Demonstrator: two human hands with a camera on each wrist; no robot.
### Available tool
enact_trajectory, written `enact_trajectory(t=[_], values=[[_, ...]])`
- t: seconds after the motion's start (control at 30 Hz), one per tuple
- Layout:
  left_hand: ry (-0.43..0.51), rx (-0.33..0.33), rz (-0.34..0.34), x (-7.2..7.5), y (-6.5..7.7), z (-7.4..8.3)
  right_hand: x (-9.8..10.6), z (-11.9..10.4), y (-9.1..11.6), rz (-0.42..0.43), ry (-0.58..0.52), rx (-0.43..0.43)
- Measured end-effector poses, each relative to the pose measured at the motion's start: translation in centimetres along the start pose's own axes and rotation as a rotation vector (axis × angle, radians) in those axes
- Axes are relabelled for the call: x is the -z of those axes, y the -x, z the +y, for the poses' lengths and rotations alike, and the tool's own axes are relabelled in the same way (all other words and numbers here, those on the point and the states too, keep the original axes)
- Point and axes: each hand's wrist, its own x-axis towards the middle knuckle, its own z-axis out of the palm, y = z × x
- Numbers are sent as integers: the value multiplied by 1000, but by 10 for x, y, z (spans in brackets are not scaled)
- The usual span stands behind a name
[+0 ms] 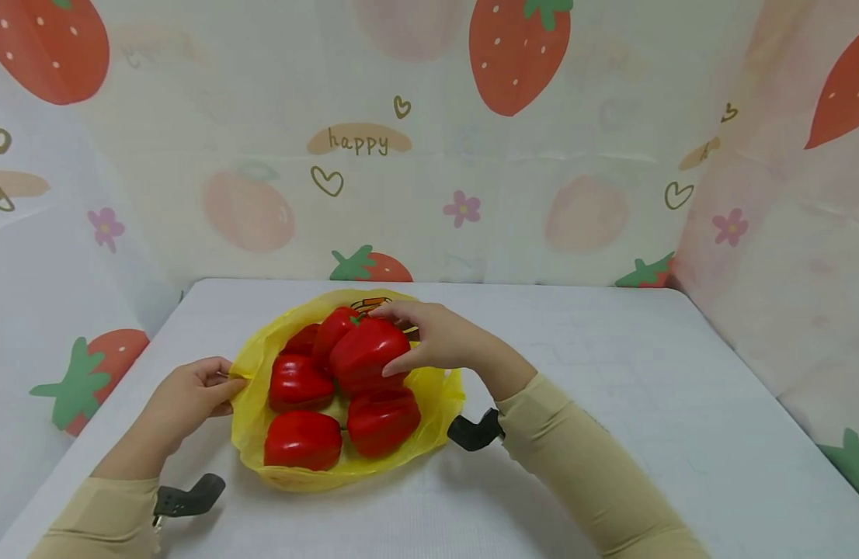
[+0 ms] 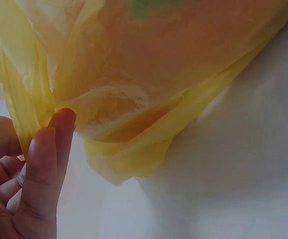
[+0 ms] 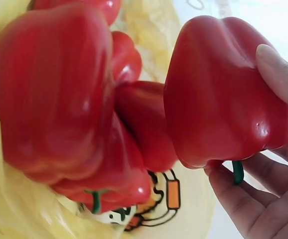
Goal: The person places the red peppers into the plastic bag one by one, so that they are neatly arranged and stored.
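Observation:
A yellow plastic bag [image 1: 436, 396] lies opened out on the white table, with several red bell peppers [image 1: 302, 440] inside it. My left hand [image 1: 192, 400] pinches the bag's left edge between thumb and fingers; up close, the left wrist view shows the thin yellow plastic [image 2: 129, 159] gathered at the fingertips. My right hand [image 1: 436, 338] grips one red bell pepper [image 3: 223, 94] over the others, at the bag's upper right. Thumb and fingers lie on opposite sides of this pepper, near its green stem [image 3: 237, 172].
The white table [image 1: 611, 373] extends to the right of the bag. A strawberry-patterned backdrop [image 1: 506, 171] stands behind and at both sides. Black wrist mounts [image 1: 474, 431] sit on both sleeves. A printed cartoon [image 3: 169, 194] shows on the bag.

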Motion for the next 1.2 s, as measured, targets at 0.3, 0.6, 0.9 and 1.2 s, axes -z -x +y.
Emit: enact_trajectory(t=[0.3, 0.6, 0.9, 1.2], values=[[-10, -3, -4, 0, 1, 4, -16, 0, -3, -41, 26, 5], [-17, -2, -13, 1, -1, 5, -29, -2, -8, -13, 159, -48], [-40, -6, -12, 2, 0, 6, -39, -7, -12, 12, 192, -31], [-47, -9, -7, 1, 0, 8, -48, -12, -12, 32, 294, -2]])
